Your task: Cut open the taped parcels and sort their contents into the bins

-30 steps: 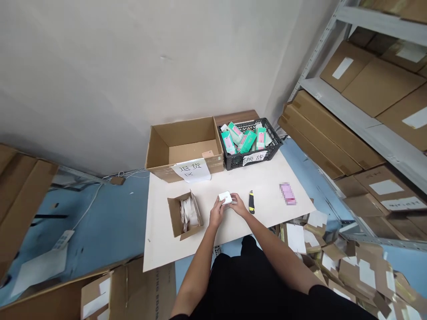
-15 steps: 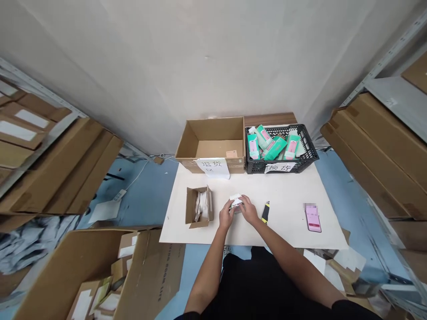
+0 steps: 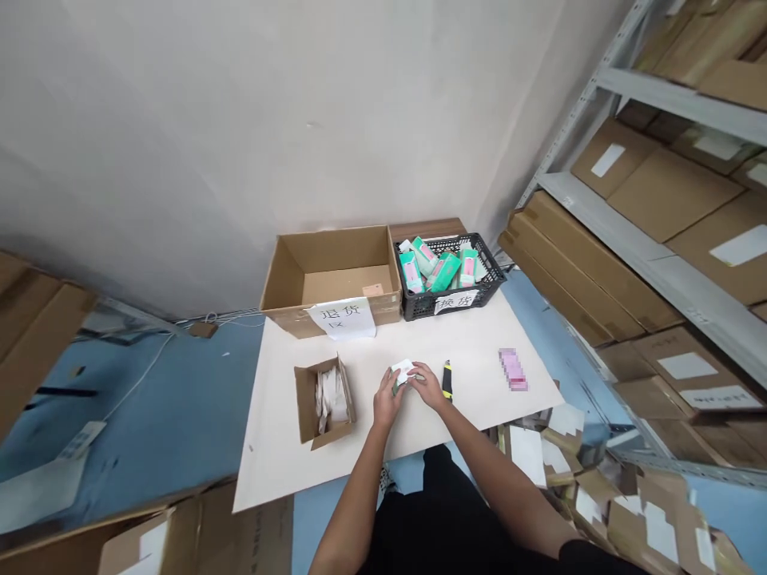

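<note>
At the left of the white table, as I follow from afar, stands a small open carton packed with pale packets; behind it is a large open cardboard box with a handwritten paper sign on its front. Near the middle, my left hand grasps one side of a small white item with bent fingers, and a bit of green shows by its fingertips. My right hand grasps the opposite side, so the item sits between both hands, over the table in front of the box. Its printing is too small for me to read. To handle it well, I would let the left hand steady it and the right fingers do the finer work, pressing lightly on the edges so that nothing creases, and keep its top face uncovered. Behind and to the right, a black crate holds green and pink packages. A black and yellow cutter lies just beside my right hand; I would keep that wrist clear of it. Farther right lies a pink object, blurred by pixels, then a metal shelf.
</note>
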A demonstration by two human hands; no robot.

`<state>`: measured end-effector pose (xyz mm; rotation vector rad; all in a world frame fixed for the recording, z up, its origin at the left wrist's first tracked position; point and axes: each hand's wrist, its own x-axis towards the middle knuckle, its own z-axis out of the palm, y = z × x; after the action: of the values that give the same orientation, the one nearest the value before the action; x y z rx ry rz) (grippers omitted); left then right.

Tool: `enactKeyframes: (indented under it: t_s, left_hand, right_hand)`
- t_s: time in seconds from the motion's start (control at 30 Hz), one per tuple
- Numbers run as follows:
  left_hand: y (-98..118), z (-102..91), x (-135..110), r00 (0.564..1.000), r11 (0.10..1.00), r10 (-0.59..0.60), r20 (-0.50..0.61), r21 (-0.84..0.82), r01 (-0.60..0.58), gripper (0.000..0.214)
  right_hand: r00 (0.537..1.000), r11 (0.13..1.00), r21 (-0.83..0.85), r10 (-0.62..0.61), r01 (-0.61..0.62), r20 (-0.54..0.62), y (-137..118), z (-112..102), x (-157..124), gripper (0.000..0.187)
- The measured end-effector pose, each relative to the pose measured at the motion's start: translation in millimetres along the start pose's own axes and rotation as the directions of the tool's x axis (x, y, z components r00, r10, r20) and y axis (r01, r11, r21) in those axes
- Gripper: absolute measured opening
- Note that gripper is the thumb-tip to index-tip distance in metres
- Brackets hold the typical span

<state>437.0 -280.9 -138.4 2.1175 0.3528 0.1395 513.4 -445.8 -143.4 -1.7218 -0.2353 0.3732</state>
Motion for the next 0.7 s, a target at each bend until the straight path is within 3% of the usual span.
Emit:
enactKeyframes:
  t_s: [0.13,0.37,0.5,0.6,0.7]
  left_hand:
    - [-3,-1.5,4,0.999,0.999,0.035,0.024,0.009,-0.035,0.041]
    - [11,-11.0,6,0.984,0.993,-0.067,0.167,0.110,0.049,0.040]
    - [7,-1.1,5,0.996,0.994,-0.038,0.085,-0.101,0.047,0.045]
    - [0,12.6,-1,0.991,0.939,-0.136,-0.002,-0.320,0.128,0.063]
    - [-9,24.3,-2,0.970,0.865,-0.237,-0.046,-0.464,0.189,0.066]
  right_hand:
    - [1.000,1.000,-0.025,-0.014,0.014,-0.016,0,3,2,0.021]
    - [0.999,0.981,-0.188,-0.036,0.043,0.037,-13,-7,-7,0.014]
    - [0.998,0.997,-0.038,0.065,-0.064,0.013,-1,-11,-10,0.043]
    - [0.982,0.972,0.148,0.188,-0.184,-0.014,14,-6,-7,0.064]
    - [0.974,0.934,0.286,0.226,-0.215,-0.007,24,5,2,0.064]
